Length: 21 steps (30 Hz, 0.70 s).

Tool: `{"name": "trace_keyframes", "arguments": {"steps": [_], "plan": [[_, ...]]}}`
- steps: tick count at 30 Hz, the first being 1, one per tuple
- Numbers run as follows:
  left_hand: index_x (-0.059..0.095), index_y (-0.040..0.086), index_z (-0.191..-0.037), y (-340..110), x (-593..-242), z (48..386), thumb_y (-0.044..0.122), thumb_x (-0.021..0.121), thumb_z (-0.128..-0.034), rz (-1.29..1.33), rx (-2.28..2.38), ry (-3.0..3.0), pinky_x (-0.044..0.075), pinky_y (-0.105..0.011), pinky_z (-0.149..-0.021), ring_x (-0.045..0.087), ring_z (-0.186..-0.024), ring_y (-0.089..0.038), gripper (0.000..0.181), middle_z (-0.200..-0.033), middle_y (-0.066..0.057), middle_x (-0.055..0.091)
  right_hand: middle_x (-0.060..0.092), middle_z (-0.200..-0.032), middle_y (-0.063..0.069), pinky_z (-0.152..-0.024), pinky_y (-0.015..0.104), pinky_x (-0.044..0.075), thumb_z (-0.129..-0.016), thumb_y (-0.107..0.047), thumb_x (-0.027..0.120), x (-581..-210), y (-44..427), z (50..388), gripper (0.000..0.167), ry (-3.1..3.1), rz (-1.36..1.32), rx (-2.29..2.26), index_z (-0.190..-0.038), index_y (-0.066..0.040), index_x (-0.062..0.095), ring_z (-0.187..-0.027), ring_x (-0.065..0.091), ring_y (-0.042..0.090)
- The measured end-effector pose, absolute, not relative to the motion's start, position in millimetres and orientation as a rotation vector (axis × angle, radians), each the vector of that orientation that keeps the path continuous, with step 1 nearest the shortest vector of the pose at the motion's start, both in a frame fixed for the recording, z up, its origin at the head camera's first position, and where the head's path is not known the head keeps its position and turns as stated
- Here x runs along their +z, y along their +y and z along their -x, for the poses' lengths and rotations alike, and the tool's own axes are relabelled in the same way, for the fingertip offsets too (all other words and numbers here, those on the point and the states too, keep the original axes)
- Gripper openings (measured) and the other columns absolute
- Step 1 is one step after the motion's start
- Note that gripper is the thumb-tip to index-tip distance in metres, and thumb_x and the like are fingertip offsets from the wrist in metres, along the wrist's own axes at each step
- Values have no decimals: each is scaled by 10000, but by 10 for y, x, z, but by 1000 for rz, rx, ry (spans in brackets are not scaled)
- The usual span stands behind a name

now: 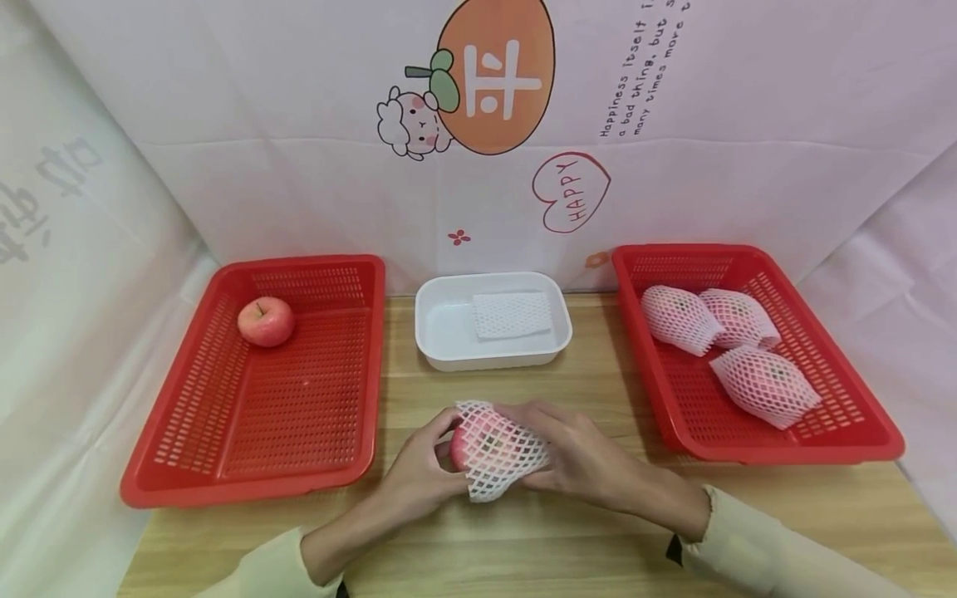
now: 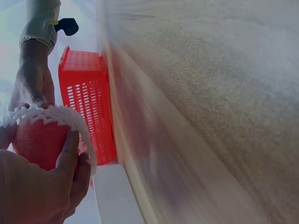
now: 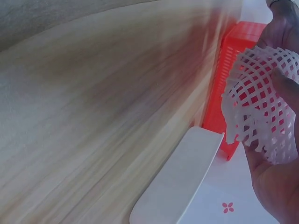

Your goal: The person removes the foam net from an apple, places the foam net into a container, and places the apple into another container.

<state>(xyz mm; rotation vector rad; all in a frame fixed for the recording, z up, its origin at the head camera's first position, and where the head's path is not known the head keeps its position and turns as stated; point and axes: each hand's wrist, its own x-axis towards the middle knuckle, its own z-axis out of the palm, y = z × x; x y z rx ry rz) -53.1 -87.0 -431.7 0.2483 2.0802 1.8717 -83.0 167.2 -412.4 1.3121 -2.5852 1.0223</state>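
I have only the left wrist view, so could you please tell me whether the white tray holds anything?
Observer: Yes, the head view shows a flat white foam net in the white tray.
Operator: Thank you; what does the red basket beyond the right hand hold?
Observer: Three net-wrapped fruits.
Operator: And is the held fruit covered on the right hand's side?
Observer: The right wrist view shows the held net over that side, pink showing through its mesh.
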Motion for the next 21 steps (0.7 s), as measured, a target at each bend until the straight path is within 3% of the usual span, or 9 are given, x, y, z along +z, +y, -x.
{"name": "trace_keyframes", "arguments": {"steps": [7, 13, 21], "plan": [[495, -7, -1512, -920, -4316, 513, -14, 798, -753, -251, 1859, 2092, 562, -262, -965, 620, -1310, -413, 817, -1501, -264, 526, 770, -1195, 75, -895, 301, 625, -797, -120, 939, -4105, 1696, 853, 650, -2535, -1344, 1020, -1383, -20, 675, -1060, 758, 194], [498, 23, -1525, -965, -4314, 483, 44, 864, -804, -250, 1864, 2068, 560, -247, -950, 600, -1331, -403, 809, -1534, -232, 506, 800, -1104, 30, -858, 261, 624, -814, -49, 902, -4095, 1723, 874, 444, -2481, -1364, 1031, -1238, -49, 770, -984, 774, 158], [533, 141, -1516, -1005, -4287, 426, 166, 940, -804, -258, 1873, 2060, 572, -258, -951, 655, -1263, -281, 820, -1470, -124, 590, 808, -1060, -7, -834, 239, 622, -825, 1, 877, -4044, 1756, 903, 386, -2460, -1394, 1019, -1191, -96, 803, -954, 776, 129]]}}
